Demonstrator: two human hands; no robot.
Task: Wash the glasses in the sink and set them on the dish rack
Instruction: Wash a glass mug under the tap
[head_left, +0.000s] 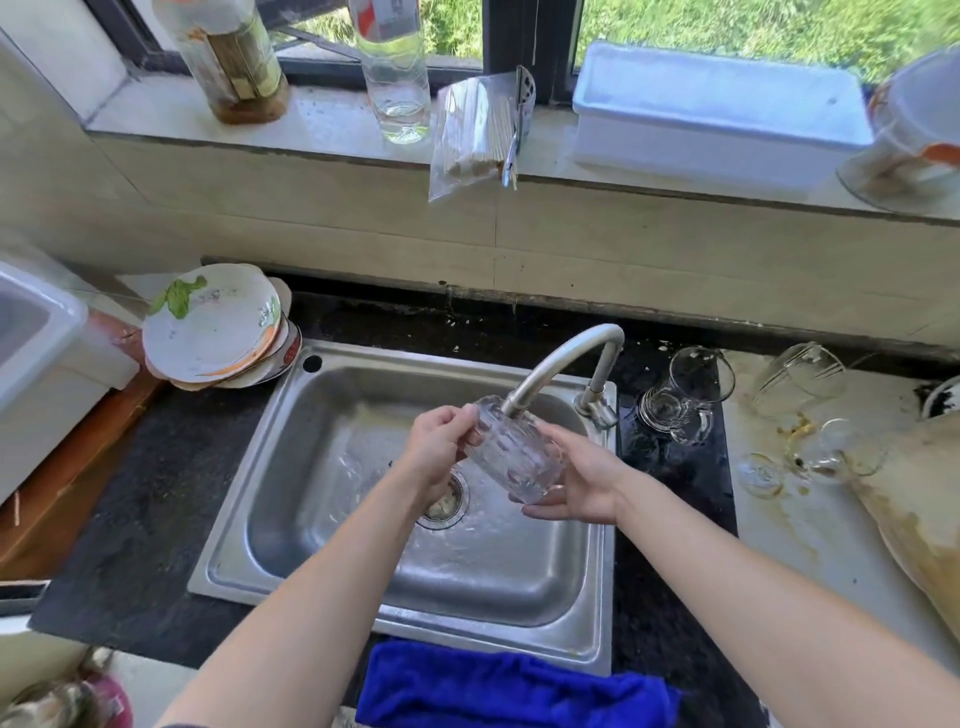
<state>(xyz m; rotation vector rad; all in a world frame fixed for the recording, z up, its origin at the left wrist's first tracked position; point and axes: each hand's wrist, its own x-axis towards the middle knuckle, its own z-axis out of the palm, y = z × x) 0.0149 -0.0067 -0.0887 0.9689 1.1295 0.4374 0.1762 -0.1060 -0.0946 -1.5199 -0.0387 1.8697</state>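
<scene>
Left hand and right hand are both holding the ribbed glass at centre frame, over the sink. Left fingers are curling round its upper end; the right palm is cupping the lower end from beneath, fingers wrapping it. The glass is lying tilted, its upper end right under the faucet spout.

At bottom centre, a blue cloth is hanging over the sink's front edge. Water is rippling in the basin around the drain.

Right of the sink, a glass mug, a tumbler and a stemmed glass are lying on their sides, apparently waiting. The stemmed glass is sitting in brownish stains. At middle left, stacked plates are leaning beside the sink. Across the top, bottles and a white box are standing on the windowsill. No dish rack is showing clearly.

Risks, as judgement:
- The wet ribbed glass is likely slippery. A loosening grip would drop it onto the steel basin.
- Lifting the glass carelessly could knock its rim against the metal spout and chip it.
- The glasses lying on their sides could roll if an elbow nudges them.
</scene>
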